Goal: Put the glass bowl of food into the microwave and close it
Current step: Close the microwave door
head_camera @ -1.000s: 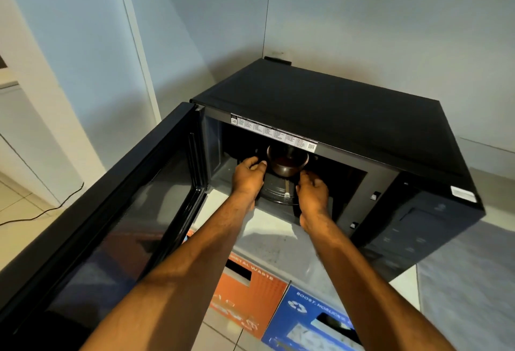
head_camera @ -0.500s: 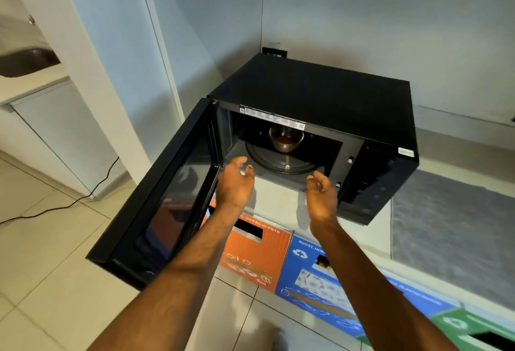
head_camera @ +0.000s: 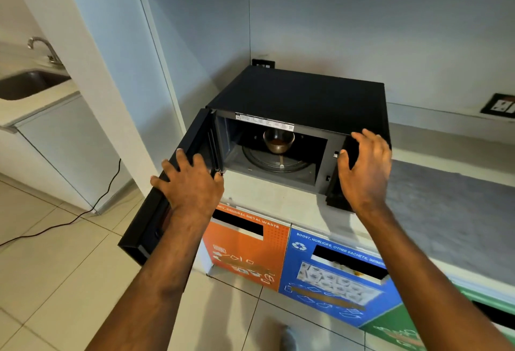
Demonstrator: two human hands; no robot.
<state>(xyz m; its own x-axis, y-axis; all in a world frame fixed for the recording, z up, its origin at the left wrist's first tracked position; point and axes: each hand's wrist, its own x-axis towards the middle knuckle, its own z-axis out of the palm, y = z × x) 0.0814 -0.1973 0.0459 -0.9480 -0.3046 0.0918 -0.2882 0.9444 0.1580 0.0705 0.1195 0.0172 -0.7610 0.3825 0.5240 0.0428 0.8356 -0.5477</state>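
Observation:
The black microwave (head_camera: 301, 94) stands on a pale counter in a corner, with its door (head_camera: 156, 211) swung open to the left. Inside, the glass bowl of brown food (head_camera: 278, 141) sits on the round turntable (head_camera: 276, 162). My left hand (head_camera: 189, 183) lies flat with spread fingers on the top edge of the open door. My right hand (head_camera: 365, 166) hovers with fingers apart in front of the microwave's control panel, holding nothing.
An orange waste bin front (head_camera: 245, 250), a blue one (head_camera: 334, 275) and a green one (head_camera: 434, 331) stand under the counter (head_camera: 278, 200). A sink (head_camera: 28, 83) with a tap is at far left. A black cable (head_camera: 83, 211) trails over the tiled floor. A wall socket (head_camera: 500, 105) sits at right.
Both hands let go of the bowl and drew back out of the microwave. The left hand moved onto the open door; the right moved to the control-panel side. The view has pulled back.

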